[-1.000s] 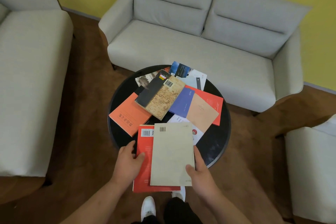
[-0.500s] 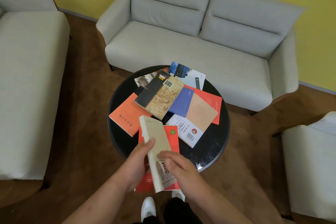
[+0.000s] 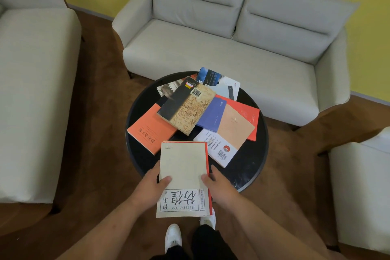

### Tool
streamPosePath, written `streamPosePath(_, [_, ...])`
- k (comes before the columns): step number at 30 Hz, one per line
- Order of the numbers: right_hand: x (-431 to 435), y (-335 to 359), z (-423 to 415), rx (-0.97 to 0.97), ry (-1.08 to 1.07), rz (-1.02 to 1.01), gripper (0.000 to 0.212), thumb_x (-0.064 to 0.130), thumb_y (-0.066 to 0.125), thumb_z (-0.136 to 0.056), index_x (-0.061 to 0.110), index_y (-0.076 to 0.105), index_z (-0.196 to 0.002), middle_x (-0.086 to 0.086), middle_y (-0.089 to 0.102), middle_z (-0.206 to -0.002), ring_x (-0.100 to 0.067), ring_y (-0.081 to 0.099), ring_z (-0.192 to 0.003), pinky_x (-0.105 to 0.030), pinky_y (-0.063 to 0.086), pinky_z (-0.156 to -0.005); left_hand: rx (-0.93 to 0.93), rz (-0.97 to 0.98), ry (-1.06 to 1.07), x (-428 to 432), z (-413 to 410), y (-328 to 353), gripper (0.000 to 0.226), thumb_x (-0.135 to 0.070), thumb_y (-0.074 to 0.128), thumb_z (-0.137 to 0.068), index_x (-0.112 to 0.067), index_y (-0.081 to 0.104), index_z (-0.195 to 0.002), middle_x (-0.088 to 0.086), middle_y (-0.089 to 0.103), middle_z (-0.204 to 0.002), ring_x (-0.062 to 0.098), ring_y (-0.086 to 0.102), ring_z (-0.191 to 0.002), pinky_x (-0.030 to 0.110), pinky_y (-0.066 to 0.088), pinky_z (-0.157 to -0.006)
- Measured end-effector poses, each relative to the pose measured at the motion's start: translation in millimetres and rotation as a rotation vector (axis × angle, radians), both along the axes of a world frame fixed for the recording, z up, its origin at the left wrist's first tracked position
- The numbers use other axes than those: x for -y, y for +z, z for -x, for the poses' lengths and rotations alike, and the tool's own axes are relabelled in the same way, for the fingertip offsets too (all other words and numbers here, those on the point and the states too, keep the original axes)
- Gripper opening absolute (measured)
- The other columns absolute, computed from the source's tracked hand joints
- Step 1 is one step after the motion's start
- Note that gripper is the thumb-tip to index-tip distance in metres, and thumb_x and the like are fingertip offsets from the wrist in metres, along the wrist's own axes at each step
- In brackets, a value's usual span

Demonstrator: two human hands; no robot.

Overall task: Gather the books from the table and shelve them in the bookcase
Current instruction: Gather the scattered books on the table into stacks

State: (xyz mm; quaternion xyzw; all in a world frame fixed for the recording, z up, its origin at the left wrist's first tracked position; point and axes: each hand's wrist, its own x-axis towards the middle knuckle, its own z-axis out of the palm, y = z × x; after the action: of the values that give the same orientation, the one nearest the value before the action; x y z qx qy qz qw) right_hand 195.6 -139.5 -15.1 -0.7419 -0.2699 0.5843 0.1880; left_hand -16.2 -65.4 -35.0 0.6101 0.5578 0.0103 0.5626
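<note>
1. Both forearms [image 3: 118,226] are bare from the left hand [image 3: 150,186] and right hand [image 3: 219,183] back to the frame's edge.
2. Below the hands, a pair of white shoes [image 3: 173,238] shows.
3. Black trousers [image 3: 211,245] cover the legs beneath the right hand.

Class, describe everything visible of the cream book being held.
The cream paperback book lies face up, its matte cover plain but for a black-framed title block reading HESITATION, upside down. It is stacked on a red book whose edge shows along its right side. The left hand and right hand hold its sides, thumbs on the cover, over the near rim of the round black table.
</note>
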Motion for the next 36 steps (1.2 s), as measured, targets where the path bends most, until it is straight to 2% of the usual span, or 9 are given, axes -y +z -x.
streamPosePath(3, [-10.2,-0.8,7.5,-0.045,-0.08,-0.027,0.045,0.025,0.044,-0.108,0.039,0.035,-0.15,0.013,0.062,-0.119,-0.007,0.067,-0.095,-0.022,0.057,-0.066,0.074,0.066,0.039,3.3,-8.9,5.9,0.046,-0.035,0.042,-0.105,-0.055,0.015,-0.137,-0.019,0.063,-0.121,0.01,0.07,-0.101,0.029,0.06,-0.081])
streamPosePath(9, [-13.4,-4.0,9.0,0.001,-0.158,0.003,0.042,0.026,0.047,-0.107,0.03,0.035,-0.148,0.009,0.062,-0.109,-0.01,0.069,-0.085,-0.02,0.053,-0.056,0.05,-0.028,0.138,13.7,-23.4,5.4,0.045,-0.037,0.045,-0.103,-0.036,0.025,-0.143,-0.01,0.064,-0.115,0.011,0.074,-0.085,0.025,0.062,-0.063])
streamPosePath(15, [-14.0,-3.6,-0.1,-0.016,-0.125,0.008,0.045,0.027,0.052,-0.105,0.031,0.034,-0.147,0.008,0.062,-0.114,-0.009,0.069,-0.083,-0.021,0.052,-0.052,0.058,0.013,0.191,8.2,-23.3,-1.3,0.044,-0.033,0.051,-0.102,-0.038,0.03,-0.14,-0.006,0.062,-0.125,0.016,0.072,-0.097,0.038,0.064,-0.079])
streamPosePath(19, [-9.6,-9.7,-6.6,-0.033,-0.113,-0.036,0.045,0.028,0.054,-0.104,0.028,0.038,-0.146,0.004,0.063,-0.125,-0.012,0.07,-0.096,-0.023,0.058,-0.062,-0.104,-0.178,0.201,-8.3,-37.0,6.7,0.071,-0.023,0.062,-0.092,-0.033,0.022,-0.151,0.001,0.039,-0.15,0.024,0.049,-0.132,0.043,0.051,-0.101])
streamPosePath(21, [-10.2,-13.0,-8.5,-0.039,-0.104,-0.04,0.041,0.027,0.056,-0.103,0.028,0.041,-0.141,0.0,0.063,-0.132,-0.014,0.07,-0.101,-0.025,0.061,-0.067,-0.299,-0.472,0.009,-16.7,-53.5,15.2,0.075,-0.037,0.056,-0.094,-0.028,0.015,-0.157,0.0,0.02,-0.163,0.024,0.019,-0.151,0.045,0.021,-0.121])
streamPosePath(24, [-18.8,-15.0,-20.8,-0.111,-0.14,-0.013,0.02,0.025,0.058,-0.102,0.023,0.053,-0.121,-0.005,0.067,-0.123,-0.021,0.069,-0.106,-0.042,0.061,-0.091,-0.373,-0.666,-0.351,-27.2,-72.2,8.9,0.068,-0.058,0.032,-0.098,-0.031,0.014,-0.158,-0.001,0.01,-0.168,0.021,0.0,-0.156,0.044,-0.006,-0.125])
streamPosePath(31, [-109.1,-2.4,-70.4,-0.045,-0.316,-0.116,0.012,0.024,0.061,-0.098,0.017,0.065,-0.088,-0.011,0.068,-0.104,-0.022,0.063,-0.089,-0.037,0.053,-0.087,-0.48,-0.678,-0.419,-28.4,-75.9,-7.0,0.076,-0.064,0.018,-0.09,-0.028,0.028,-0.156,0.003,0.021,-0.166,0.024,0.01,-0.155,0.049,-0.005,-0.123])
streamPosePath(34, [-159.1,-11.1,-71.8,-0.197,-0.403,-0.087,0.022,0.017,0.061,-0.099,-0.002,0.066,-0.108,-0.036,0.059,-0.129,-0.043,0.065,-0.112,-0.046,0.051,-0.105,-0.49,-0.656,-0.414,-30.0,-76.8,-9.3,0.077,-0.065,0.018,-0.088,-0.028,0.033,-0.155,0.003,0.025,-0.165,0.026,0.014,-0.155,0.049,-0.004,-0.121])
streamPosePath(36, [-183.7,-22.1,-65.6,-0.261,-0.426,-0.045,0.037,0.021,0.061,-0.1,-0.009,0.059,-0.121,-0.038,0.052,-0.138,-0.049,0.056,-0.128,-0.048,0.05,-0.109,-0.508,-0.644,-0.421,-30.7,-77.4,-10.0,0.074,-0.063,0.026,-0.089,-0.027,0.04,-0.151,0.004,0.032,-0.163,0.027,0.021,-0.153,0.049,0.0,-0.12])
